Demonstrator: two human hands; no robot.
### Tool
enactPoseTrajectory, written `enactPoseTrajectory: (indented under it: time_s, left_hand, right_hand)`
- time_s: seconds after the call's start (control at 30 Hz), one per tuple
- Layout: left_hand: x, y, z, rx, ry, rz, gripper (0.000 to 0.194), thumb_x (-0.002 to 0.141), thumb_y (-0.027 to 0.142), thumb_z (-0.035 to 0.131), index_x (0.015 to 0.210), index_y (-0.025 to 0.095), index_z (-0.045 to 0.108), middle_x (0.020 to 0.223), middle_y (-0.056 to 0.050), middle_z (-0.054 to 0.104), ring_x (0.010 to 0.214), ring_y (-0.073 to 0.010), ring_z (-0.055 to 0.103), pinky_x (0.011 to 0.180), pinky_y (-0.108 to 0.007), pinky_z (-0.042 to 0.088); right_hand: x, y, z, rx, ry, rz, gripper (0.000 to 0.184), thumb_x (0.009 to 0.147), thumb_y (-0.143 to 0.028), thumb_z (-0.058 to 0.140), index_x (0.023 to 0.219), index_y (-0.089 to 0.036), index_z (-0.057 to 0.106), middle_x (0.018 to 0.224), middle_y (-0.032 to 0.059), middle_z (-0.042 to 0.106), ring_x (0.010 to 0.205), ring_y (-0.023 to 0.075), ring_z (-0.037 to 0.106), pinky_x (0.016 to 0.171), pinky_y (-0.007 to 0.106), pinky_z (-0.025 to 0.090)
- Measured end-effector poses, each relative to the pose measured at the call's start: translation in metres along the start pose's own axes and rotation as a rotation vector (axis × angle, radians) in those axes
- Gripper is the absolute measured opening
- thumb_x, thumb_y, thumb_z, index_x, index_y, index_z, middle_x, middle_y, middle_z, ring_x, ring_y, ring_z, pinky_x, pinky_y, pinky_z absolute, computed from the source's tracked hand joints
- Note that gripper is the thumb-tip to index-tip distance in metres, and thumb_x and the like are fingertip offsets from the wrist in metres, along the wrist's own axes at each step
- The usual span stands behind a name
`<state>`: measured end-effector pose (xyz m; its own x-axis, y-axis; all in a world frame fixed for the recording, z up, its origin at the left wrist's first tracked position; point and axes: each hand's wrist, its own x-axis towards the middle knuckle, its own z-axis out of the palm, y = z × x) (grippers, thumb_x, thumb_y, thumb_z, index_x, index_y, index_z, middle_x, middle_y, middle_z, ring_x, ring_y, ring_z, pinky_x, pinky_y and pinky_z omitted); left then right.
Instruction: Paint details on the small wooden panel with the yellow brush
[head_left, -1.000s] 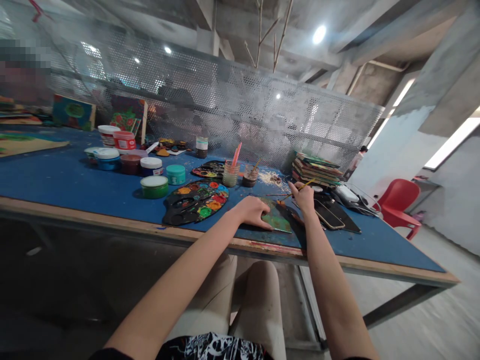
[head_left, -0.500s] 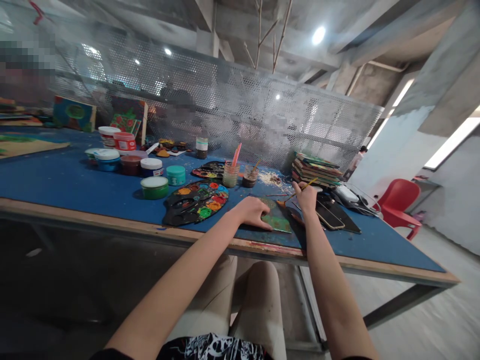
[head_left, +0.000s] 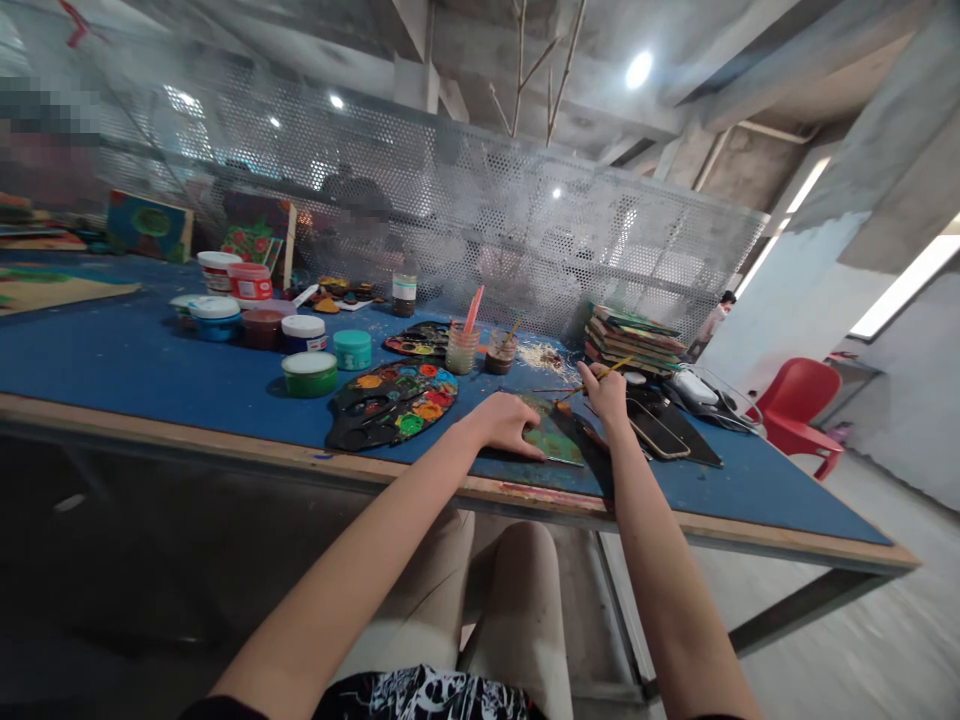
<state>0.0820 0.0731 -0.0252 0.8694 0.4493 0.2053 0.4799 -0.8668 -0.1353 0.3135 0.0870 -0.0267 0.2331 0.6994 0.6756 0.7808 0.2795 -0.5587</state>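
My left hand [head_left: 504,424] rests on the left part of a small green painted panel [head_left: 561,444] near the table's front edge. Its thumb lies along the near side and its fingers toward the far side, holding the panel. Pinched in my right hand [head_left: 607,394] is a thin yellow paintbrush [head_left: 619,364]. The brush slants down to the left, and its bristles meet or hover just over the panel's far right corner; contact cannot be made out. Left of my hands lies a black palette [head_left: 360,425] dotted with many paint colours.
Several paint tubs [head_left: 309,376] stand at the left. Two jars [head_left: 462,350] with brushes sit behind the panel, by pale shavings [head_left: 541,357]. Stacked panels [head_left: 628,340], a black phone-like item [head_left: 660,425] and cables are at the right. A perforated metal screen [head_left: 480,220] rises behind the table.
My right hand has shifted slightly left and toward me with the paintbrush. My left hand and the panel stay in place.
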Motion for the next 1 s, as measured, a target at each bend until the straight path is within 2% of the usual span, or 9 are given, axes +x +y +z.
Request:
enactPoseTrajectory:
  time_s: [0.27,0.43,0.67,0.83,1.0]
  left_hand:
    - [0.000,-0.001,0.002,-0.029,0.026,-0.005,0.050,0.084,0.064,0.057,0.075,0.015,0.061,0.070,0.000,0.061,0.066,-0.0141,0.058,0.068,-0.032,0.050]
    - [0.000,-0.001,0.002,-0.050,0.028,-0.004,0.050,0.083,0.065,0.057,0.074,0.015,0.060,0.070,0.000,0.061,0.067,-0.0143,0.059,0.069,-0.032,0.050]
    - [0.000,-0.003,0.005,-0.135,0.064,-0.007,0.049,0.082,0.064,0.060,0.072,0.016,0.059,0.069,0.000,0.060,0.067,-0.0143,0.057,0.069,-0.032,0.049]
    - [0.000,-0.007,0.006,-0.294,0.124,-0.027,0.050,0.076,0.064,0.064,0.064,0.017,0.054,0.065,0.001,0.056,0.064,-0.0137,0.053,0.068,-0.031,0.045]
    - [-0.002,0.000,-0.006,-0.634,0.237,-0.058,0.058,0.069,0.071,0.064,0.055,0.019,0.045,0.056,0.003,0.046,0.058,-0.0129,0.045,0.066,-0.030,0.040]
  right_hand:
    - [0.002,0.000,-0.002,-0.039,0.050,0.007,0.056,0.081,-0.068,0.038,0.048,-0.023,0.030,0.044,-0.0046,0.026,0.051,0.0102,0.026,0.054,0.028,0.025]
    - [0.002,0.000,-0.006,-0.061,0.091,-0.002,0.054,0.082,-0.061,0.042,0.046,-0.023,0.028,0.044,-0.0050,0.022,0.050,0.0104,0.025,0.054,0.029,0.023]
    - [-0.001,-0.005,-0.014,-0.060,0.286,-0.002,0.049,0.088,-0.054,0.034,0.051,-0.024,0.025,0.047,-0.0051,0.022,0.050,0.0111,0.028,0.055,0.029,0.025]
    - [-0.002,-0.007,-0.014,-0.063,0.355,-0.016,0.049,0.088,-0.056,0.033,0.051,-0.024,0.030,0.047,-0.0042,0.029,0.051,0.0110,0.030,0.057,0.029,0.026]
    - [-0.003,-0.009,-0.012,-0.074,0.351,-0.040,0.049,0.088,-0.055,0.034,0.051,-0.024,0.033,0.047,-0.0032,0.033,0.049,0.0109,0.031,0.056,0.029,0.026]
